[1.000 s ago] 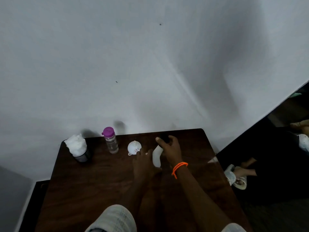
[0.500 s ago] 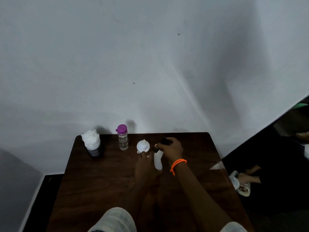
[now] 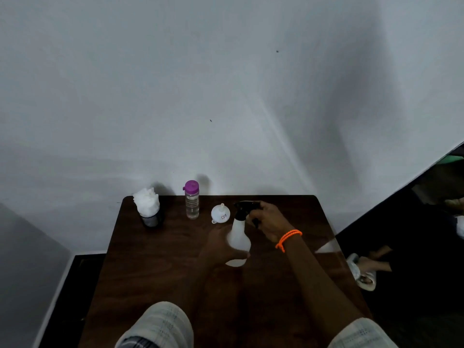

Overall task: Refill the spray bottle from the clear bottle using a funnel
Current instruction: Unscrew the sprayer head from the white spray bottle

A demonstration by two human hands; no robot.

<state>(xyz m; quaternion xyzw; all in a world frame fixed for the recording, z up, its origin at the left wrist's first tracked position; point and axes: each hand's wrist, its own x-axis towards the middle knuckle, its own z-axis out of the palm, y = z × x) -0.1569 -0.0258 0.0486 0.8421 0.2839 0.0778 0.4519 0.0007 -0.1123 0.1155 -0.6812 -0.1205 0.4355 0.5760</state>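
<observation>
A white spray bottle [image 3: 238,237] with a black trigger head stands on the dark wooden table [image 3: 163,267]. My left hand [image 3: 221,247] wraps round its body from the left. My right hand [image 3: 270,219], an orange band at its wrist, grips the black trigger head at the top. A white funnel [image 3: 220,213] lies upside down just left of the sprayer head. Further left stands the clear bottle [image 3: 192,200] with a purple cap on, upright near the table's back edge.
A dark cup stuffed with white tissue [image 3: 148,206] sits at the table's back left corner. A white wall rises right behind the table. Another person's feet in sandals [image 3: 364,270] are on the dark floor to the right.
The view has shifted, so everything sits lower and further right in frame. My right hand has closed round the black trigger head. My left hand stays on the bottle's body.
</observation>
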